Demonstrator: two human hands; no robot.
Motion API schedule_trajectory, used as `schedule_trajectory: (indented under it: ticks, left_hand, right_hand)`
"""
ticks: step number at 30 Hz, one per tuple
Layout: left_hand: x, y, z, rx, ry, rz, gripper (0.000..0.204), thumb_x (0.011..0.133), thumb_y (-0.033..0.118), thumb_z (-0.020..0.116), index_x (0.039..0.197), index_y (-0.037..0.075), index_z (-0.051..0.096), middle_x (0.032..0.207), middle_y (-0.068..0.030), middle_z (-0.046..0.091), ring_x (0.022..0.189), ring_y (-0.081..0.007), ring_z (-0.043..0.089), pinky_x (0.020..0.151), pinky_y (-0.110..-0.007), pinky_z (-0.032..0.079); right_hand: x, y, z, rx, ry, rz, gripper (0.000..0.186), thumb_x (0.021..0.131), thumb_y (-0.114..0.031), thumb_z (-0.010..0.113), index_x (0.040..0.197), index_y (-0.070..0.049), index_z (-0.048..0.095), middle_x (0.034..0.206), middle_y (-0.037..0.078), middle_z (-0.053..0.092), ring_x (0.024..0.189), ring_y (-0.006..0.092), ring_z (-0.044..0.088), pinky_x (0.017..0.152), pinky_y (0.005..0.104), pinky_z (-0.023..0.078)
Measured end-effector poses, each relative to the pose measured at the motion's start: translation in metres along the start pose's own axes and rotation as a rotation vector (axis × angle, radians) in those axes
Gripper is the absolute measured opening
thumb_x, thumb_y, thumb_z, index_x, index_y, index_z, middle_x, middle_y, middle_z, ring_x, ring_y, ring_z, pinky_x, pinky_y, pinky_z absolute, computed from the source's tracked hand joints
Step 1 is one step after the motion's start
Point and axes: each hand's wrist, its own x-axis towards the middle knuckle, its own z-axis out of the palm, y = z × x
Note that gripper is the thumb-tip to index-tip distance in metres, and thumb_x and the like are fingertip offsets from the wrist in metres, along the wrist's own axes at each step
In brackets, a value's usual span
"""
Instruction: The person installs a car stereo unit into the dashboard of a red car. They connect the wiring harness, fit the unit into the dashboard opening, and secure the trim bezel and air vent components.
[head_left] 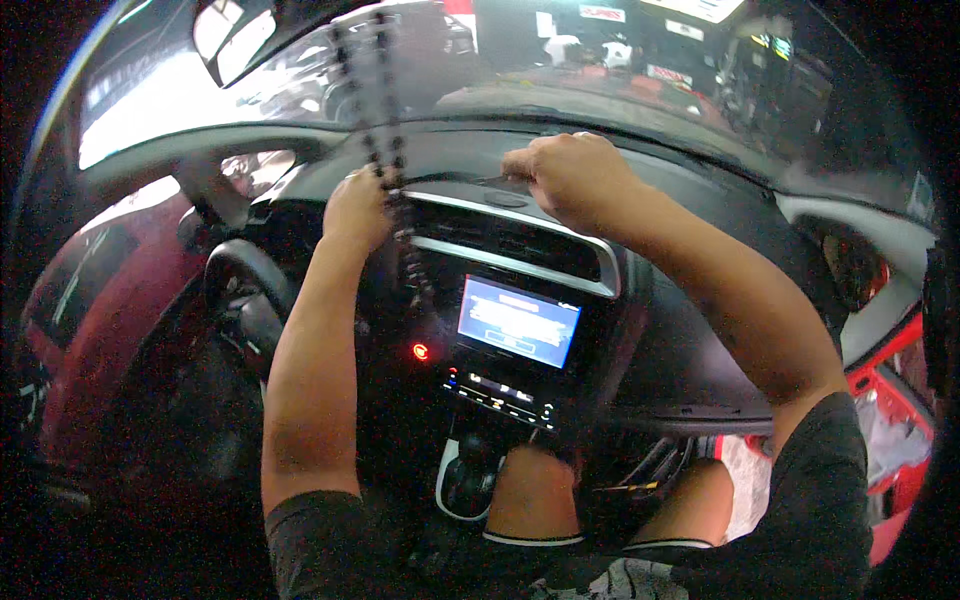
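Observation:
Both my arms reach forward over the car's dashboard point(690, 215). My left hand point(355, 212) is closed near the left end of the central air vents point(480, 235), partly behind a hanging string of dark beads point(402, 225). Farther right, my right hand point(575, 172) is closed above the dashboard top, its fingers curled and pointing left. A thin dark strip or cable point(450, 179) arcs between the two hands. Whether either hand grips it is not clear, since the fingertips are hidden or blurred. Below the vents, a display screen point(520, 322) is lit.
At left stands the steering wheel point(250, 275). A red-lit round button point(420, 351) and a climate panel point(498, 393) sit below the screen. The gear lever point(465, 478) rises by my legs. A mirror point(235, 40) hangs upper left. A red door point(895, 430) is at right.

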Motion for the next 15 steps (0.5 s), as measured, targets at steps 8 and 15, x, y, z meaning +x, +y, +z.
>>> schedule_trajectory:
  ticks: [8,15]
  left_hand:
    - [-0.007,0.046,-0.029,0.041,-0.100,0.041,0.015,0.083,0.005,0.063,0.094,0.009,0.071,0.100,-0.0106,0.071,0.101,-0.0339,0.070,0.088,-0.045,0.057]
    - [-0.008,0.049,-0.022,-0.010,-0.065,0.050,0.015,0.088,0.006,0.059,0.095,0.010,0.071,0.099,-0.0117,0.072,0.101,-0.0314,0.072,0.087,-0.045,0.058]
  right_hand:
    - [0.061,-0.030,0.040,-0.181,-0.131,0.003,0.017,0.088,-0.018,0.062,0.094,-0.013,0.078,0.096,0.014,0.077,0.092,0.0327,0.075,0.076,0.0456,0.059]
    - [0.077,-0.038,0.035,-0.319,-0.175,-0.062,0.016,0.085,-0.017,0.062,0.086,-0.011,0.077,0.084,0.013,0.076,0.080,0.0322,0.076,0.069,0.0451,0.059]
